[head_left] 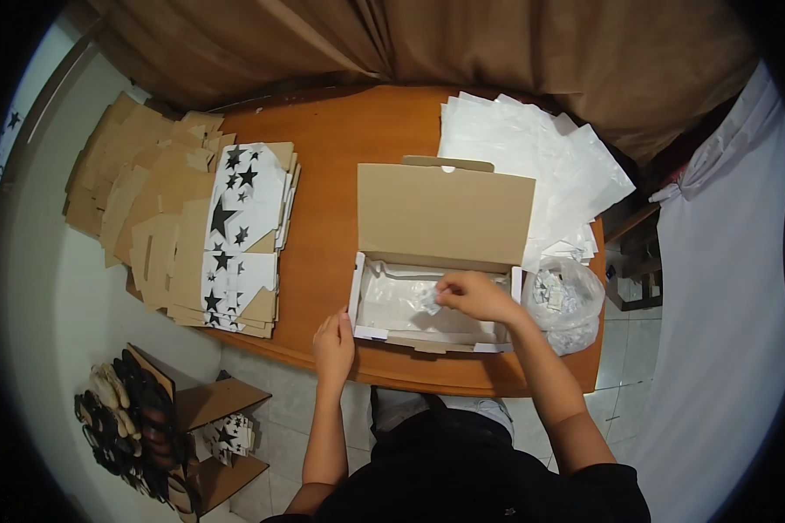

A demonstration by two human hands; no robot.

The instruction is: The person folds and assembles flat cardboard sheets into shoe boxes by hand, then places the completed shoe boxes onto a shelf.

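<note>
An open cardboard box stands on the table in front of me, its brown lid raised at the back and its inside lined with white plastic or tissue. Over the right half of the box, my right hand pinches a small white sachet between thumb and fingertips. My left hand rests at the box's front left corner, fingers stretched out and the thumb right at the box wall. To the right of the box, a clear plastic bag holds many similar small sachets.
Flat cardboard boxes, some printed with black stars, are piled on the left of the wooden table. White sheets or bags fan out at the back right. A shoe rack stands lower left. A brown curtain hangs behind.
</note>
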